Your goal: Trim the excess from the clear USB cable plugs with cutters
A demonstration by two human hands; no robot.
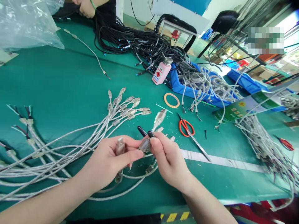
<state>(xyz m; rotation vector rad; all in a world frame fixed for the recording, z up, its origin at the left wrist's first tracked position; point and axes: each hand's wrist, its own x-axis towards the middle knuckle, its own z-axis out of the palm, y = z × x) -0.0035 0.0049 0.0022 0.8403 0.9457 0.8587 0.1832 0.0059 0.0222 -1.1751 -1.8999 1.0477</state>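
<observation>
My left hand [112, 160] is closed, thumb and fingers pinching the grey ferrite bead of a USB cable [144, 145]. A second USB plug [120, 145] sticks up between its fingers. My right hand [169, 158] is closed against the same bead, around a tool with two black rounded ends [151, 134]; the rest of the tool is hidden, so its kind cannot be told. Just beyond the fingers a clear USB plug [160, 116] points away. More USB cables lie under both hands. To the left spreads a bundle of clear-jacketed USB cables [93, 143] with bare coloured wires at their far ends.
Red-handled scissors [187, 128], tweezers [199, 147] and a tape ring [171, 100] lie to the right. Behind stand a pink bottle [161, 72], a blue tray [187, 88] of cables and a black cable heap [140, 40]. Another person's hand [87, 7] is at the top left.
</observation>
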